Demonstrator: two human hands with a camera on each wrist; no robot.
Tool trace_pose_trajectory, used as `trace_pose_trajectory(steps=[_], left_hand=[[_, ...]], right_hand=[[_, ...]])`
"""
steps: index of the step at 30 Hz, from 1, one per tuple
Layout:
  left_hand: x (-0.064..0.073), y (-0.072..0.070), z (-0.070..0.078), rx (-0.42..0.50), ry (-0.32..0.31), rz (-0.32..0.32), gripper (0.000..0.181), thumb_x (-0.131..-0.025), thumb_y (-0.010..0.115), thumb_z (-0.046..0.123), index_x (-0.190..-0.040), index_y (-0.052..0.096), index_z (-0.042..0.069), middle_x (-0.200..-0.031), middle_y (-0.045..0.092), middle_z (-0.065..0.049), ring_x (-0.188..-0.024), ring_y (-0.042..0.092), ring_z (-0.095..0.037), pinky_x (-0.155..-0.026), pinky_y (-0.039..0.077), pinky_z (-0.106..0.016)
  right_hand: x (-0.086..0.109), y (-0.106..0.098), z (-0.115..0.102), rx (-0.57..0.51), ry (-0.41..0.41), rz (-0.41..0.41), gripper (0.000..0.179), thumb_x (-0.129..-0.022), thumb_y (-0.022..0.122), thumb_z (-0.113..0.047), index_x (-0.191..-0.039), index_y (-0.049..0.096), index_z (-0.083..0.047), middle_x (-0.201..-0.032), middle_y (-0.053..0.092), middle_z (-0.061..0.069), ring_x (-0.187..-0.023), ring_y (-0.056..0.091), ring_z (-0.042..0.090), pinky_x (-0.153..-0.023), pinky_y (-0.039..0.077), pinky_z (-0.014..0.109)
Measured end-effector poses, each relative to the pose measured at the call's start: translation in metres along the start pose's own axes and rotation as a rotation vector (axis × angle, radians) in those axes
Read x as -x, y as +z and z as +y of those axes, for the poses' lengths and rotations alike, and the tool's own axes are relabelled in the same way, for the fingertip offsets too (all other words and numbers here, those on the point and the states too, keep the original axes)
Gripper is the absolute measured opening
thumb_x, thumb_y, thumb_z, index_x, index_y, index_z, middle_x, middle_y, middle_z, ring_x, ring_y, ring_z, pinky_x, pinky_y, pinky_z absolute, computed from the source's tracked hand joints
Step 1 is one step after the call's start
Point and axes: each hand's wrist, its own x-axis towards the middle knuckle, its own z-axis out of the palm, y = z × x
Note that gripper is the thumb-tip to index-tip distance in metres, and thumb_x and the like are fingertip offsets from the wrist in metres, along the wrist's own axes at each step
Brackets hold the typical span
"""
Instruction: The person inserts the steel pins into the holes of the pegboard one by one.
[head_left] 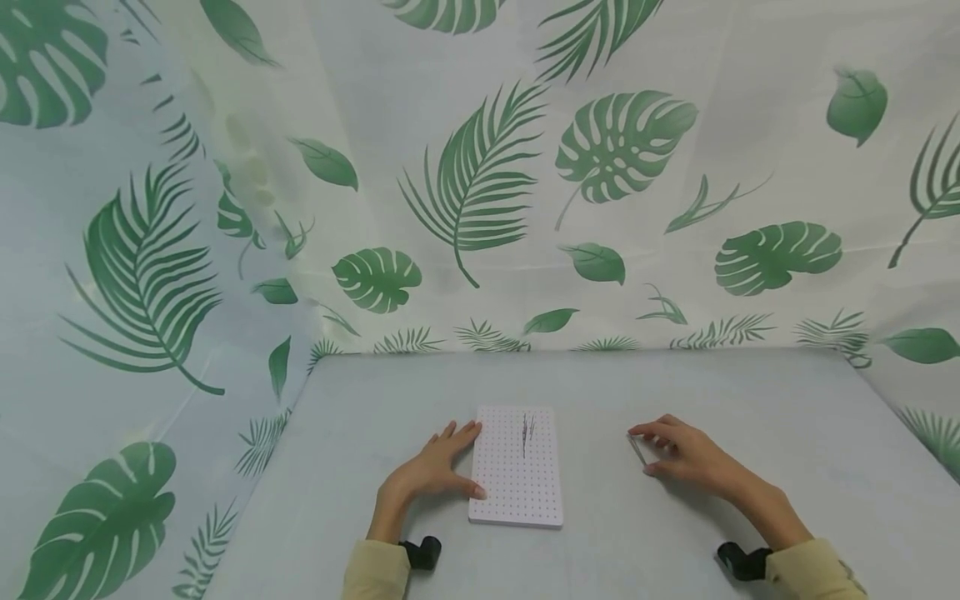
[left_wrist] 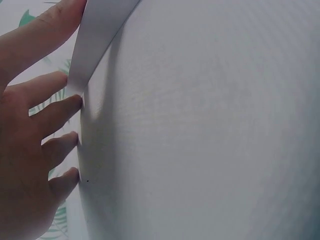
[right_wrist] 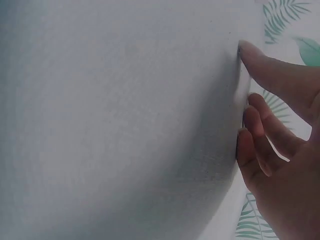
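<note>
A white board (head_left: 510, 479) with a grid of small holes lies on the table, its long side running away from me. Several thin dark sticks (head_left: 525, 437) show at its far right part; whether they stand in holes or lie flat, I cannot tell. My left hand (head_left: 431, 468) rests at the board's left side with fingers spread and thumb near the front corner. The left wrist view has the board's pale side (left_wrist: 97, 42) by the thumb. Right of the board, my right hand (head_left: 690, 454) pinches a slim metallic rod (head_left: 637, 450) lengthwise between thumb and fingertips, low over the table.
The pale grey table (head_left: 600, 383) extends around the board. A leaf-printed white curtain (head_left: 510, 208) closes off the back and sides. Each wrist wears a small black camera; the left one (head_left: 426, 552) and the right one (head_left: 738, 560) sit near the sleeves.
</note>
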Motion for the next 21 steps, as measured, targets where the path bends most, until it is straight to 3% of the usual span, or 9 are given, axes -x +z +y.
trace_pose_trajectory(steps=[8,21], left_hand=[[-0.0020,0.0008,-0.0039,0.014,-0.005,-0.003,0.105,-0.077,0.089,0.033,-0.162,0.031,0.011,-0.171,0.024,-0.008,-0.160,0.008,-0.037,-0.130,0.007,-0.059],[-0.0022,0.0008,-0.0045,0.015,-0.001,0.000,0.105,-0.076,0.089,0.034,-0.162,0.032,0.011,-0.171,0.025,-0.008,-0.160,0.009,-0.037,-0.130,0.007,-0.059]], right_hand=[[-0.0033,0.0015,0.0057,-0.015,-0.033,-0.028,0.046,-0.078,0.087,-0.015,-0.120,0.072,-0.008,-0.107,0.063,0.003,-0.093,0.061,0.018,-0.075,0.053,0.028],[-0.0058,0.0039,0.0074,0.007,0.043,-0.037,0.047,-0.076,0.089,-0.019,-0.118,0.071,-0.007,-0.107,0.064,0.000,-0.093,0.059,0.016,-0.076,0.054,0.030]])
